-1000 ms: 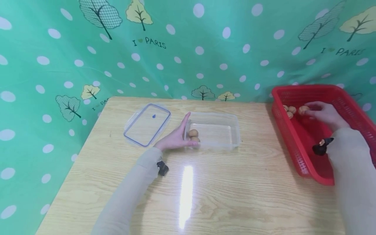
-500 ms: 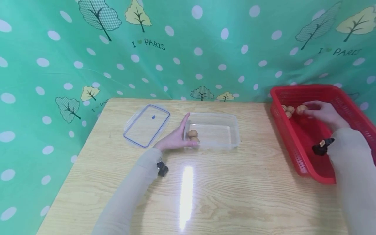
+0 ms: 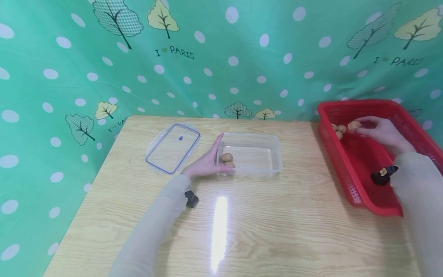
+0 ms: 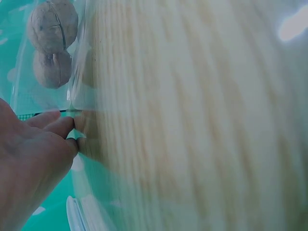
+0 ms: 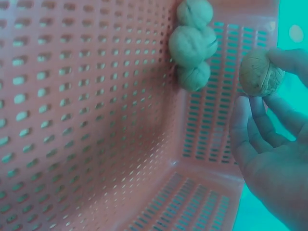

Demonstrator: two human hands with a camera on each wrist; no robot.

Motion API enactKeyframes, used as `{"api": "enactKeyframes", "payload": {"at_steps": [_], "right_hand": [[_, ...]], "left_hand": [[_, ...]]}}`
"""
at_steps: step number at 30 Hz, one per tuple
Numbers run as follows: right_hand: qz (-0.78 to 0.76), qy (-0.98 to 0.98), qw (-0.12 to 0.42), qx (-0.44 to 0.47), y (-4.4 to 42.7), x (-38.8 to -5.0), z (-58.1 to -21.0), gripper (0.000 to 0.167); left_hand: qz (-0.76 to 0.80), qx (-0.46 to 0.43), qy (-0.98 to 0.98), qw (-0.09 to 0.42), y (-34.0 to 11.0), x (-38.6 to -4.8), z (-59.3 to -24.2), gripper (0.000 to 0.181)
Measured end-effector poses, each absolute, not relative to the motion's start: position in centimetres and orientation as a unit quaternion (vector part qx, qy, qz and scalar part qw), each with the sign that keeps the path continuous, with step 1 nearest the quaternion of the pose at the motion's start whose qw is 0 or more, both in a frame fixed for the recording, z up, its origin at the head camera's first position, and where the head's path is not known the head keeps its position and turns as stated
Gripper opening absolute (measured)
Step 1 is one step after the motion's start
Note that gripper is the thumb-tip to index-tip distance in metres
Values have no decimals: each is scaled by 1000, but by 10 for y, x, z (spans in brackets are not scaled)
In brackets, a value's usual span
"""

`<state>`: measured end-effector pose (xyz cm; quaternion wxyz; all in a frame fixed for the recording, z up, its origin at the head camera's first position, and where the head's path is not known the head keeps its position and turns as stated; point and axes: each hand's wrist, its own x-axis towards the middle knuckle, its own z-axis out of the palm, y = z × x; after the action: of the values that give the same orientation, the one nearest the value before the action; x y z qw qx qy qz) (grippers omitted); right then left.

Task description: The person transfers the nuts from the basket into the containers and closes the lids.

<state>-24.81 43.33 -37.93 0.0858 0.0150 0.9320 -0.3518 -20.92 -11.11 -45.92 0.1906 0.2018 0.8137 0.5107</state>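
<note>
My left hand holds the left end of a clear plastic container, its thumb and fingers spread around the corners. Inside, two walnuts sit against that end; the left wrist view shows a walnut close up through the clear wall. Over at the right, my right hand is in the red plastic basket and pinches a walnut between thumb and fingertips. Several other walnuts lie clustered in the basket's far left corner, just beside the held one.
Left of the container lies a clear lid with a blue seal. Everything stands on a wooden table with a bright light reflection near the middle. A green patterned cloth hangs behind the table.
My right hand, with the walnut between its fingers, has shifted slightly left and up within the basket. The left hand and the container stay in place.
</note>
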Motion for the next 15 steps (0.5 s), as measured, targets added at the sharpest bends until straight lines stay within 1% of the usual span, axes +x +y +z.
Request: {"api": "enactKeyframes", "payload": {"at_steps": [8,15], "right_hand": [[-348,933,88,-1,419,-244,-370,75],[-362,928,83,6,411,-240,-365,73]], "left_hand": [[503,208,818,188,-112,-209,-459,127],[504,204,818,187,-112,-209,-461,125]]}}
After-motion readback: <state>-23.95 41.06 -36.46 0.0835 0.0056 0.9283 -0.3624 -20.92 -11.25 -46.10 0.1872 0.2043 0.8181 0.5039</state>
